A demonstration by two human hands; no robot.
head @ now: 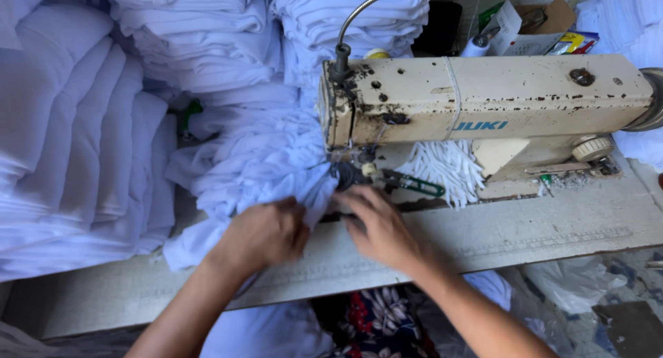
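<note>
**White cloth held at the needle of a sewing machine**

A bunched white cloth (262,164) is gathered on the bench (525,227), just left of the needle area of a worn cream sewing machine (483,99). The left hand (266,233) is clenched on the near edge of the cloth, fingers curled into its folds. The right hand (380,227) is laid flat just beside it, under the machine's head; its fingertips are pressed at the cloth's edge near the presser foot, but whether anything is pinched in that grip cannot be told. Green-handled snips (414,185) are seen on the machine bed, just right of the needle, beside a bundle of white strips (445,168). Stacks of folded white cloth (83,137) are piled along the left and back of the bench.
</note>
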